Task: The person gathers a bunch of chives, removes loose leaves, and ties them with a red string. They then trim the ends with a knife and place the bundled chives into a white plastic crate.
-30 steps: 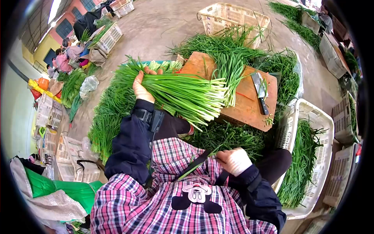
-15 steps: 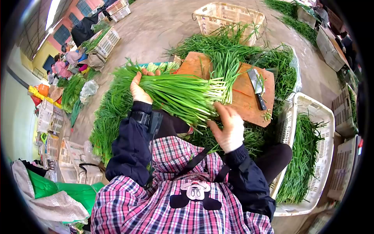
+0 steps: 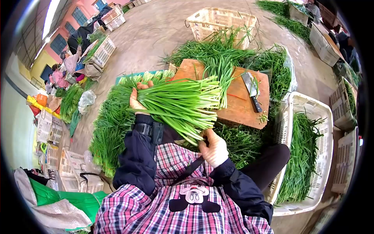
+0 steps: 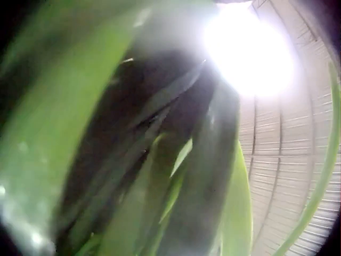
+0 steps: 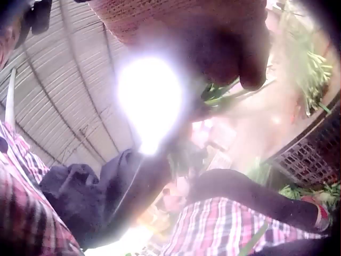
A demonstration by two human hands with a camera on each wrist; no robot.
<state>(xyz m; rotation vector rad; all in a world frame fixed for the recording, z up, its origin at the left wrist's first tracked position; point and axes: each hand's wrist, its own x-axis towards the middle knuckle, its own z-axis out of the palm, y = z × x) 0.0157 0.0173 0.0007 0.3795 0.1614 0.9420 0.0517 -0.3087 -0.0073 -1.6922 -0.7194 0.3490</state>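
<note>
In the head view my left hand (image 3: 139,98) grips a thick bunch of long green leaves (image 3: 175,99), its pale stem ends fanned to the right. My right hand (image 3: 213,147) pinches at the lowest pale ends, thumb and fingers together. Blurred leaves (image 4: 58,106) fill much of the left wrist view. In the right wrist view my right hand (image 5: 224,48) has a few green blades at its fingertips. Beyond the bunch, a knife (image 3: 252,91) lies on a wooden board (image 3: 233,113), with another bundle (image 3: 220,80) on the board's middle.
Heaped leaves (image 3: 111,128) lie at the left. A white crate (image 3: 290,117) of greens stands at the right, and another crate (image 3: 218,19) stands behind the board. More leaves (image 3: 241,146) lie below the board. People (image 3: 60,76) sit at the far left.
My right hand has risen from my lap to the pale ends, spread its fingers there, then closed them at the lower edge. The bunch has fanned wider and its ends have dipped.
</note>
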